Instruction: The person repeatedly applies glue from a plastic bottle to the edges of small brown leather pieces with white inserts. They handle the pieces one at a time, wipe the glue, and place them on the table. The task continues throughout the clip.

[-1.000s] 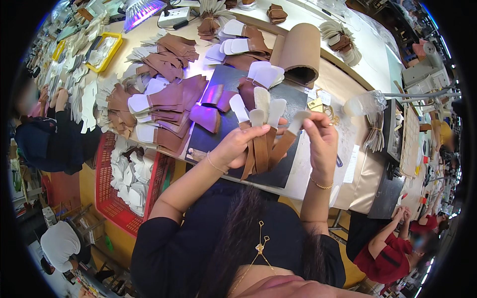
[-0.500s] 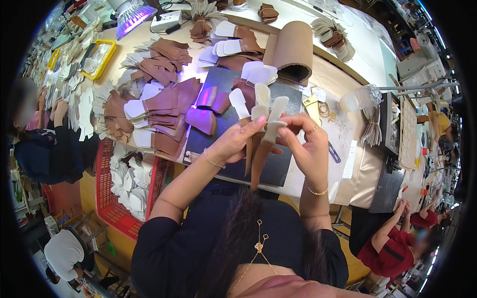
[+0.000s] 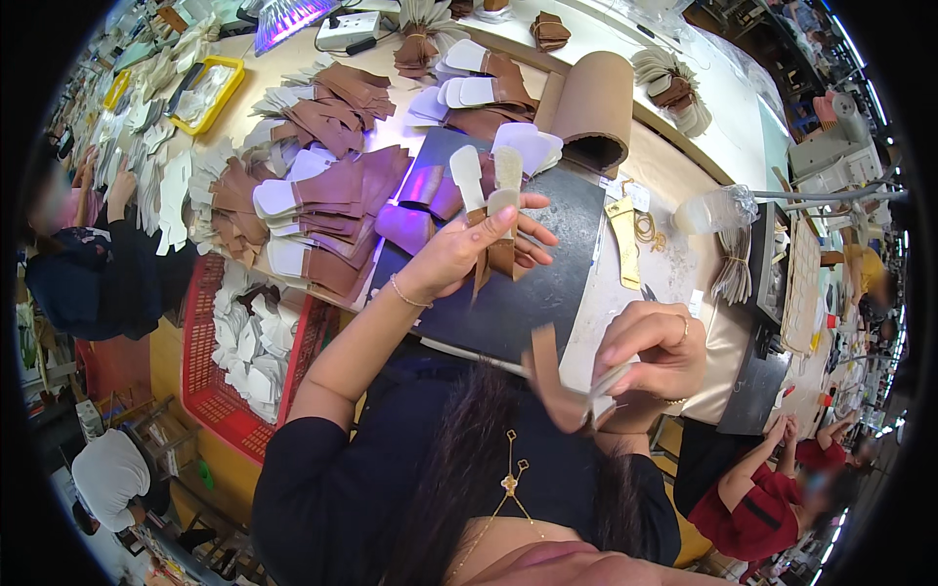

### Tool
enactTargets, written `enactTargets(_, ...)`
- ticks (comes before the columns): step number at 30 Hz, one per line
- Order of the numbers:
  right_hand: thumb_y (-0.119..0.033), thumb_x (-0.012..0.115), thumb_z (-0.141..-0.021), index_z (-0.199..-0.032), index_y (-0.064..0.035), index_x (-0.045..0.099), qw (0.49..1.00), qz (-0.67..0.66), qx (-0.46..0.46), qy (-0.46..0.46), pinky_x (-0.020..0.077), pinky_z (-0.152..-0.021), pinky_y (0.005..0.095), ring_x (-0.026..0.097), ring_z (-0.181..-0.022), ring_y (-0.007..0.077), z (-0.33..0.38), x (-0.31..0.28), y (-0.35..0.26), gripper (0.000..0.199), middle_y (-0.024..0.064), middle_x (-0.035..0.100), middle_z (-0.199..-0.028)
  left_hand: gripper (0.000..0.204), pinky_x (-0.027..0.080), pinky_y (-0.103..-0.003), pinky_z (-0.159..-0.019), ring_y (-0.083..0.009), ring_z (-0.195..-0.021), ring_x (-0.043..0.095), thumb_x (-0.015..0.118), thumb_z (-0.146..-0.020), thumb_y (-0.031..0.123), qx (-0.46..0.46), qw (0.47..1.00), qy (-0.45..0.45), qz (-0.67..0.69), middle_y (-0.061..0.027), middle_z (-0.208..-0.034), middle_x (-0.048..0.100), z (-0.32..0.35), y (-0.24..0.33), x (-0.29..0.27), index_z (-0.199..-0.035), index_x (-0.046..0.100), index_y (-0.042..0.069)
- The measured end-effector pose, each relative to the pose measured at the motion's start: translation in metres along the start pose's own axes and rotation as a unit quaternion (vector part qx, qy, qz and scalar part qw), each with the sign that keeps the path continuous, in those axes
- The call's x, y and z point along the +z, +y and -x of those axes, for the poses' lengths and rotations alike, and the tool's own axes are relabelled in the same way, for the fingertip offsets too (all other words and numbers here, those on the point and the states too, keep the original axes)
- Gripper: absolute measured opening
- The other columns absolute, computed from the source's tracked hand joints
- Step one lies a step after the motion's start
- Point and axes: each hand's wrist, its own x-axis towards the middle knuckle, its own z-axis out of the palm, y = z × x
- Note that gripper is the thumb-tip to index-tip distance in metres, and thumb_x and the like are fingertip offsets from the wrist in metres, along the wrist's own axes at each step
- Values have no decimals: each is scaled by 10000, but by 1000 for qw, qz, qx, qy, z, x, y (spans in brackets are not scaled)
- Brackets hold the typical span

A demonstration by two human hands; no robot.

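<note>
1. The red basket at the left holds white cut pieces; brown and white pieces lie fanned on the table above it. Keep these stacks undisturbed.
2. The left hand is raised over the dark mat, fingers closed on a small bundle of brown strips with pale tips. Hold the bundle upright and keep the tips aligned.
3. The right hand is low, near the body, well apart from the left. Its fingers pinch 1 brown strip, which appears blurred.
4. Keep the single strip flat and untwisted; a light pinch near its end likely avoids creasing.
</note>
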Motion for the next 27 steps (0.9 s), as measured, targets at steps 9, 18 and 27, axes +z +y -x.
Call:
enactTargets(9, -65, 794, -748, -1096, -40, 676, 945, 285, 86, 131, 508, -706, 292, 633, -727, 168, -43, 11, 53, 369, 72, 663, -834, 641, 530, -318, -842, -194, -959, 659, 429, -987, 568, -98, 992, -12, -80, -125, -1109, 634, 9, 5, 5, -1325, 495, 28)
enactTargets(18, -21, 759, -759, -978, -5, 649, 932, 356, 42, 51, 509, -709, 304, 647, -763, 188, -43, 0, 47, 246, 60, 660, -826, 786, 514, -313, -815, -161, -913, 633, 363, -927, 684, -53, 993, -59, -91, -81, -1025, 623, 9, -4, -1, -1373, 443, 42)
enactTargets(27, -182, 694, -879, -936, -7, 686, 971, 71, 30, -225, 543, -735, 337, 704, -833, 256, -30, -15, 5, 184, 104, 702, -907, 747, 466, -228, -677, -104, -796, 571, 417, -982, 583, -38, 993, -99, -51, -56, -947, 594, -14, 1, -13, -1478, 318, 34)
